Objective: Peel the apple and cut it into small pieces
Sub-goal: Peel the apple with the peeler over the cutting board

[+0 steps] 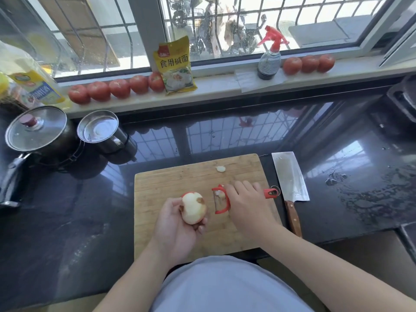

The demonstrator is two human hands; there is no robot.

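My left hand (174,224) grips a mostly peeled apple (193,207) just above the wooden cutting board (175,183). The apple's flesh is pale, with a strip of red skin left at its top edge and a brown spot. A red peeler (221,200) lies on the board to the apple's right, a scrap of peel stuck in its blade. My right hand (247,203) lies over the peeler's handle and holds it; only the head and the handle's end (272,192) stick out. A cleaver (290,176) with a wooden handle lies on the counter beside the board's right edge.
A small pale apple scrap (220,169) lies near the board's far edge. A lidded pot (38,129) and a steel mug (101,131) stand at the left on the black counter. Tomatoes (119,87), a yellow packet (175,66) and a spray bottle (270,57) line the windowsill. Water is spilled on the counter at the right (364,194).
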